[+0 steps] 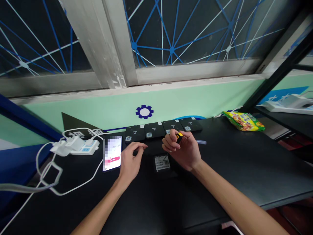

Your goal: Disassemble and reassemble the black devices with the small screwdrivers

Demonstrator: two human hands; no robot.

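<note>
A flat black device [158, 169] with a white label [162, 162] lies on the black table [244, 169] in front of me. My right hand [182, 149] is closed around a small screwdriver [176, 141] with a yellow and black handle, its tip pointing down at the device beside the label. My left hand [130, 160] rests on the left part of the device, fingers loosely curled and pressing on it, with nothing in them.
A phone [112, 152] with a lit screen lies left of my left hand. Further left sit a white power strip [84, 147] and white cables [53, 176]. Several small black boxes [156, 130] line the wall. A snack packet [243, 120] lies at the right.
</note>
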